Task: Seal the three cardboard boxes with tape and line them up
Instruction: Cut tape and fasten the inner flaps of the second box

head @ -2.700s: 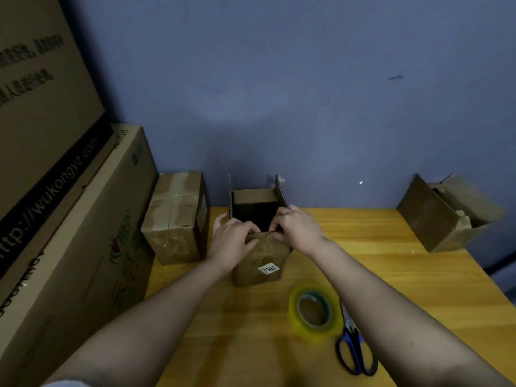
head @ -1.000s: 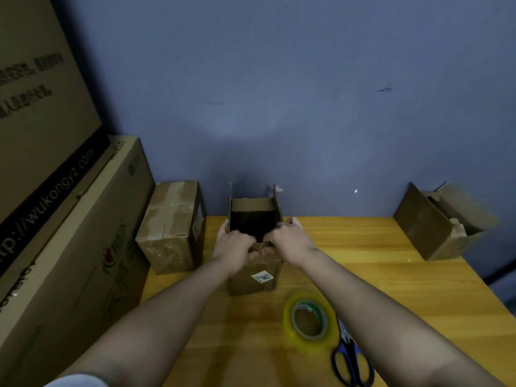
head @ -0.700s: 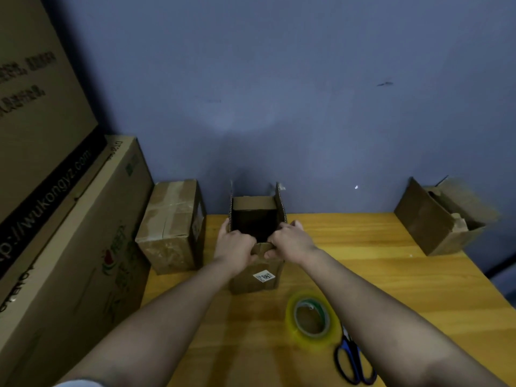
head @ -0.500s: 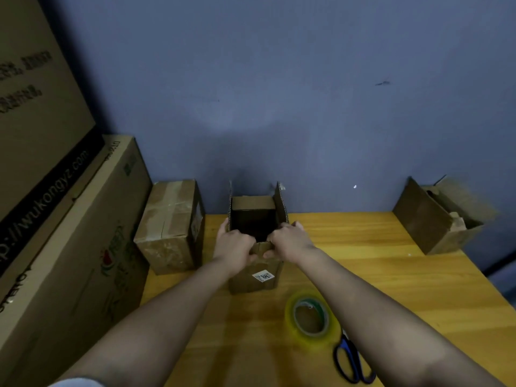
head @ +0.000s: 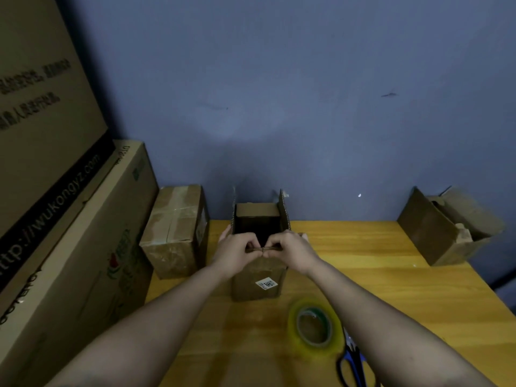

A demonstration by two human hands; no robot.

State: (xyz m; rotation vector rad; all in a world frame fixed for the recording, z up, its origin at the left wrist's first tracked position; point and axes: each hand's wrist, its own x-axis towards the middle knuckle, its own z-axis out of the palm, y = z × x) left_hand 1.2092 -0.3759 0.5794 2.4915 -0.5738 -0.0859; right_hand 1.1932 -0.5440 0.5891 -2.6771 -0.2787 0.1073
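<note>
An open cardboard box [head: 258, 286] with a white label stands at the middle of the wooden table [head: 363, 275], its side flaps upright and its inside dark. My left hand [head: 237, 251] and my right hand [head: 290, 248] both pinch the box's near flap at its top edge, thumbs almost touching. A taped box [head: 174, 230] lies to its left, against the wall. A third box [head: 446, 227], open and tipped on its side, sits at the far right. A yellow tape roll [head: 315, 329] lies flat in front of the middle box.
Blue-handled scissors [head: 353, 367] lie just right of the tape roll, partly under my right forearm. Large printed cartons [head: 69, 233] are stacked along the table's left side. A blue-grey wall [head: 279, 107] closes off the back.
My hands have stayed on the near flap of the middle box, shifting closer together until the thumbs nearly meet. The box, tape and scissors have not moved; the camera view shifted slightly.
</note>
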